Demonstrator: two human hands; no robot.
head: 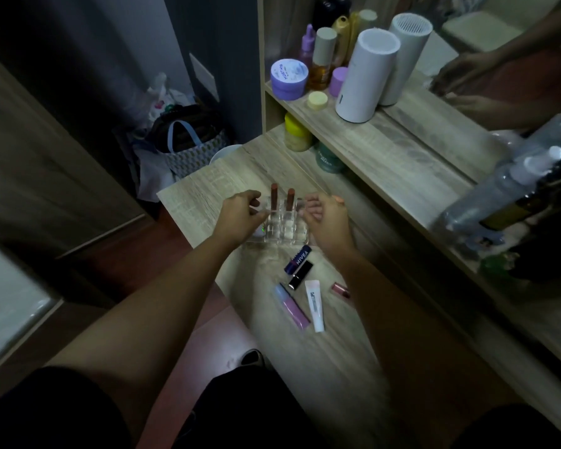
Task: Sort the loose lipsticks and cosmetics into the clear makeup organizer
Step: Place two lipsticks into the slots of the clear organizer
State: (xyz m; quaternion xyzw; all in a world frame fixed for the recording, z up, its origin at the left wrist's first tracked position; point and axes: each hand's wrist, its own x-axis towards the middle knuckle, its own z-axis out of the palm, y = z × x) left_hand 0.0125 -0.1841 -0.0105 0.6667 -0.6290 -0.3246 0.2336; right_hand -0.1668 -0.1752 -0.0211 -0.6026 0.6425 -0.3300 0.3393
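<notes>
The clear makeup organizer (277, 223) sits on the wooden vanity top (331, 358) directly between the two hands: the left hand (238, 215) is at its 9 o'clock side with fingers curled against the acrylic edge, and the right hand (326, 217) is at its 3 o'clock side, fingers bent inward at the rim; whether either hand truly grips the organizer or only touches it cannot be told. Two brown lipsticks (282, 199) stand upright in the far compartments, side by side, at the organizer's 12 o'clock; the nearer cells look unfilled. At 6 o'clock from the organizer the loose cosmetics lie flat on the top: a blue stick reading "NIVEA" (298, 259), a black lipstick tube (301, 274) touching it, a pink tube (291, 306), a white tube (315, 304) with small print too fine to read, and a small pink item (340, 289) partly hidden by the right forearm. At 12 to 1 o'clock, on the raised shelf (402, 147), stand a lilac jar (289, 79) whose lid lettering is illegible, an amber bottle (320, 58) and a tall white cylinder (365, 74).
</notes>
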